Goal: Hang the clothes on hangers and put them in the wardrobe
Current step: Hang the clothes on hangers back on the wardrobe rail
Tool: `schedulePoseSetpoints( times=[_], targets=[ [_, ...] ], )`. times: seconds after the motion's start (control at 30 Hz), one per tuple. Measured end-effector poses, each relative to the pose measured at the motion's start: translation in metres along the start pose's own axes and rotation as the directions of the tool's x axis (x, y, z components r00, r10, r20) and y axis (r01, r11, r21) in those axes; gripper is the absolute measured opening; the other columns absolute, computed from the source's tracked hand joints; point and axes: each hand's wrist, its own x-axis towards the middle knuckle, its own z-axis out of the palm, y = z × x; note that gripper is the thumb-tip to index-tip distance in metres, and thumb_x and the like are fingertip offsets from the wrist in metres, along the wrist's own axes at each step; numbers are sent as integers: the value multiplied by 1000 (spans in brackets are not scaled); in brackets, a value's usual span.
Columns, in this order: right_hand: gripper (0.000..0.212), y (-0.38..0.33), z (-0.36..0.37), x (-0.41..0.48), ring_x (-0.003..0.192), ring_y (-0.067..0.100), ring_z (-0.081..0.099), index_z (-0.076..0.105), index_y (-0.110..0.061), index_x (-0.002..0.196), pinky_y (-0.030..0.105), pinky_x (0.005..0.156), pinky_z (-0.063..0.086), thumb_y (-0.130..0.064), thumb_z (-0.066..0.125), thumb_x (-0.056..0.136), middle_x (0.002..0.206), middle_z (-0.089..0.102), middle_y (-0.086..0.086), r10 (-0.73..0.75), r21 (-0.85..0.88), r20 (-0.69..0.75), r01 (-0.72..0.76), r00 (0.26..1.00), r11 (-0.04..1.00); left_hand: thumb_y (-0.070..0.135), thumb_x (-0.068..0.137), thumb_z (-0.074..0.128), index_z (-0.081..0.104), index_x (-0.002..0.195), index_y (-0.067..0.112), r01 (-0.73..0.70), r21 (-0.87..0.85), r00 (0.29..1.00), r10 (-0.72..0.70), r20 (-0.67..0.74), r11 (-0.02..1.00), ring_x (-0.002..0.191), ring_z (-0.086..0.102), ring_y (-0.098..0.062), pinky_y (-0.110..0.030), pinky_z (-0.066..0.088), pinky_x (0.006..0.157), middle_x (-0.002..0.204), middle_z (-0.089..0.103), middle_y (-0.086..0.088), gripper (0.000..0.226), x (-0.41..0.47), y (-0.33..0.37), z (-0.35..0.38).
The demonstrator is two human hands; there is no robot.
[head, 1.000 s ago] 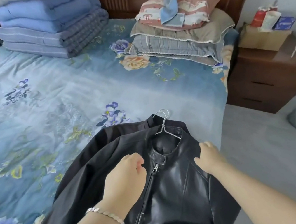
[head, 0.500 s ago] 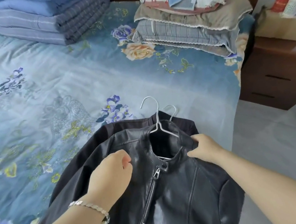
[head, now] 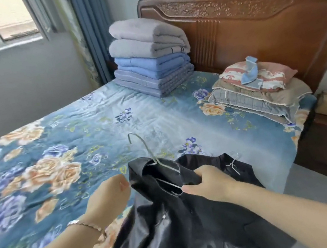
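The bed (head: 75, 138) is filling most of the view. The jacket (head: 185, 227) is hanging off its near edge, with the collar held up above the cover and the body drooping toward the floor. A dark garment (head: 213, 158) is lying on the bed just behind it, with a second hanger (head: 233, 165) in its neck.

The right hand (head: 208, 184) is gripping the jacket's collar, fingers curled round the leather and the wire there. The left hand (head: 107, 197) is sitting just beside the other side of the collar with fingers curled, and I cannot tell whether it is pinching anything. The hanger (head: 147, 150) is sitting inside the jacket's neck, hook sticking up.

The hanging step is looking nearly done for this jacket. The next move is calling for a grip on the hook, the shoulders settling evenly, and then a carry to the wardrobe, which is not showing here.
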Motion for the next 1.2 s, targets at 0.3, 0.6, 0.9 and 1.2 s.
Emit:
schedulePoseSetpoints(
  times=[0.3, 0.6, 0.9, 1.2],
  targets=[
    [32, -271, 64, -147, 69, 20, 62, 67, -4, 77, 26, 64, 46, -36, 71, 78, 73, 63, 8, -208, 83, 92, 201, 974, 976, 17, 88, 49, 58, 80, 25, 234, -191, 941, -272, -203, 953, 64, 55, -20, -25, 41, 60, 77, 61, 0, 14, -225, -204, -168],
    [7, -489, 159, -244, 76, 19, 68, 70, -24, 81, 30, 77, 56, -19, 71, 77, 80, 72, 1, -532, 126, 341, 523, 775, 843, 18, 87, 49, 63, 89, 19, 505, -291, 711, -583, -394, 812, 88, 61, -25, -26, 45, 70, 97, 68, -6, 14, -418, -365, -272],
    [5, -658, 307, -329, 50, 17, 62, 68, -12, 82, 21, 52, 54, -10, 70, 77, 67, 65, 6, -687, 243, 491, 673, 535, 698, 15, 86, 45, 63, 84, 16, 695, -414, 338, -775, -533, 588, 82, 58, -25, -27, 42, 68, 83, 62, -4, 19, -608, -467, -342],
    [27, -779, 464, -405, 69, 21, 63, 66, -7, 99, 25, 64, 53, -17, 75, 75, 85, 69, 8, -715, 195, 586, 790, 381, 581, 15, 85, 44, 61, 95, 15, 766, -526, 78, -865, -496, 371, 92, 60, -25, -28, 46, 77, 99, 64, -4, 20, -730, -593, -372]
  ],
)
